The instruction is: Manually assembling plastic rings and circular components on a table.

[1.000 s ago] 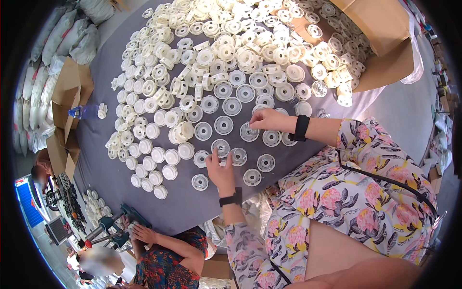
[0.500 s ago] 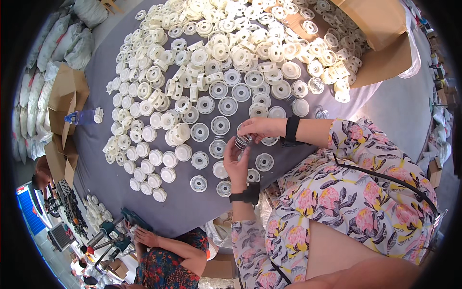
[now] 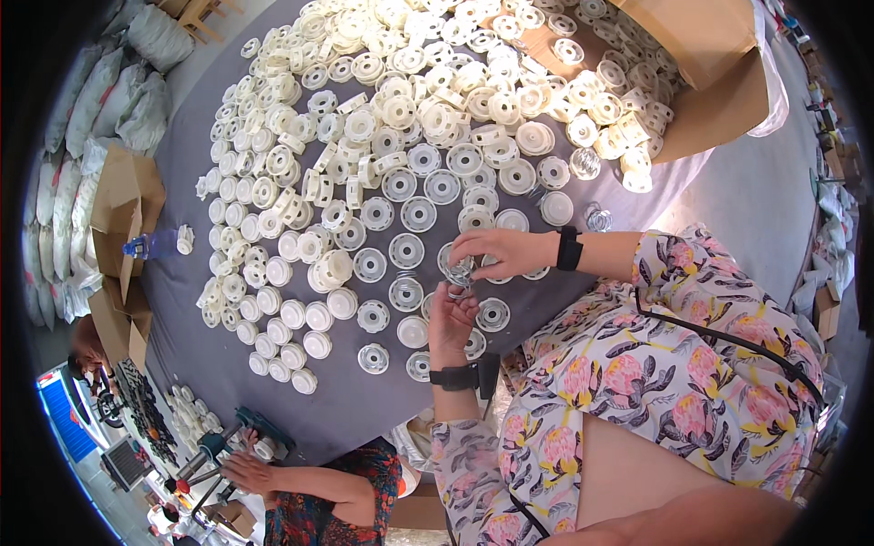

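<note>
Since the earlier frame your left hand [image 3: 451,320] has risen to meet your right hand [image 3: 492,252] at frame centre; both now pinch one small clear disc [image 3: 460,271] between fingertips, above the grey table [image 3: 364,409] of white discs [image 3: 382,136].

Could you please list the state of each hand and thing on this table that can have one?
left hand: raised, fingers curled at a small round part
right hand: pinching the same part from above
white discs: loose, some flat, some stacked on the grey table
cardboard box: open, discs spilling out
blue-capped bottle: lying on its side
</note>
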`<state>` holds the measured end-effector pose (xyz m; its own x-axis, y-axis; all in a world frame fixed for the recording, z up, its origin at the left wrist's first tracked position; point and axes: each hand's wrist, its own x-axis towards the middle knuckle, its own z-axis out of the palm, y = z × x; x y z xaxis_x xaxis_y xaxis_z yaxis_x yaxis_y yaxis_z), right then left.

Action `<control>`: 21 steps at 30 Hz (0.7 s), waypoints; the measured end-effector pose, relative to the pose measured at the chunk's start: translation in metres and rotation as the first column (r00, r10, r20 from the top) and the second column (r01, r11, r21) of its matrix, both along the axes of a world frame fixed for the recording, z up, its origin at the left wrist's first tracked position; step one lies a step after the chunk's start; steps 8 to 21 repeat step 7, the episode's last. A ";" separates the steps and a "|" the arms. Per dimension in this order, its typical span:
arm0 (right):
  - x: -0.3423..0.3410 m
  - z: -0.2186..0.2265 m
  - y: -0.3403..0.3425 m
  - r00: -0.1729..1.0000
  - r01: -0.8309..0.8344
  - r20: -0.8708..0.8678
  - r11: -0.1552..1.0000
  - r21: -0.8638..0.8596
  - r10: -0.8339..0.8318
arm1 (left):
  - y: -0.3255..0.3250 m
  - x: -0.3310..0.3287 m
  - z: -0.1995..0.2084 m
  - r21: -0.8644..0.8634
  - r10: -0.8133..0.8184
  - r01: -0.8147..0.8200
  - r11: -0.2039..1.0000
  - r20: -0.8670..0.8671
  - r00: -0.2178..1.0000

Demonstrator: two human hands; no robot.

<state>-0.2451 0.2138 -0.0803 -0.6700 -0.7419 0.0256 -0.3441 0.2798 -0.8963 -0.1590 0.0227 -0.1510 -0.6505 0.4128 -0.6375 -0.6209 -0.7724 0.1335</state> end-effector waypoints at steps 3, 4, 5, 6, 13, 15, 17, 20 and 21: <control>-0.003 -0.001 0.002 0.997 0.050 0.048 0.997 0.050 -0.052 | 0.004 -0.008 0.010 -0.276 -0.039 0.017 0.961 -0.073 0.997; -0.007 -0.009 0.010 0.955 0.183 -0.263 0.968 0.169 -0.135 | 0.008 -0.010 0.009 -0.273 -0.046 0.024 0.962 -0.074 0.996; -0.013 -0.016 0.016 0.817 0.336 -0.555 0.911 0.237 -0.157 | 0.010 -0.012 0.010 -0.666 -0.166 0.022 0.746 -0.154 0.974; -0.019 -0.021 0.024 0.852 0.362 -0.486 0.889 0.282 -0.193 | 0.011 -0.013 0.010 -0.922 -0.305 -0.044 0.385 -0.172 0.937; -0.024 -0.023 0.030 0.882 0.378 -0.412 0.866 0.328 -0.230 | 0.011 -0.012 0.009 -0.922 -0.304 -0.043 0.384 -0.170 0.937; -0.024 -0.023 0.030 0.882 0.378 -0.412 0.866 0.328 -0.230 | 0.011 -0.012 0.009 -0.922 -0.304 -0.043 0.384 -0.170 0.937; -0.024 -0.023 0.030 0.882 0.378 -0.412 0.866 0.328 -0.230 | 0.011 -0.012 0.009 -0.922 -0.304 -0.043 0.384 -0.170 0.937; -0.024 -0.023 0.030 0.882 0.378 -0.412 0.866 0.328 -0.230 | 0.011 -0.012 0.009 -0.922 -0.304 -0.043 0.384 -0.170 0.937; -0.024 -0.023 0.030 0.882 0.378 -0.412 0.866 0.328 -0.230 | 0.011 -0.012 0.009 -0.922 -0.304 -0.043 0.384 -0.170 0.937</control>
